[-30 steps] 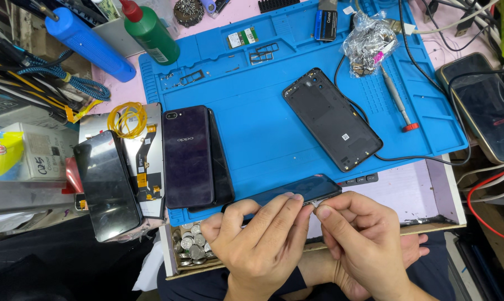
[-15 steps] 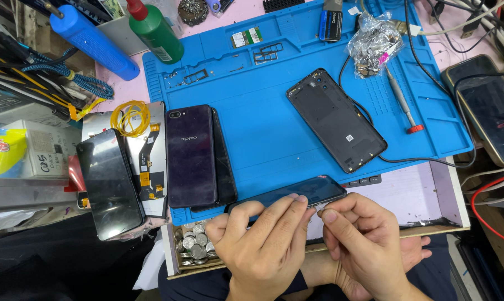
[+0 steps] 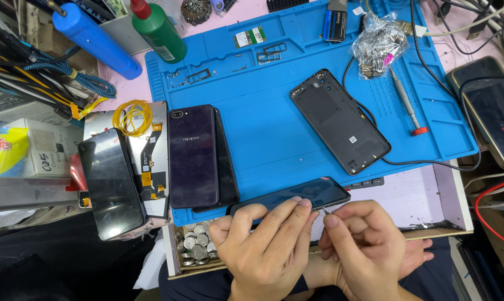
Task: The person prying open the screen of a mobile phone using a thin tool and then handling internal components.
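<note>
A dark phone (image 3: 296, 196) is held at the near edge of the blue mat (image 3: 263, 111), at 6 o'clock of the bench. It is gripped by the left hand (image 3: 268, 245), fingers pressed down along its near side. At the phone's right end, a thin pin (image 3: 325, 211) is pinched between thumb and forefinger of the right hand (image 3: 363, 245). A purple phone (image 3: 192, 156) is laid at 9 o'clock from the hands' phone, a black back cover (image 3: 339, 120) at 1 o'clock, and coins (image 3: 195, 245) are seen just left of the left hand
</note>
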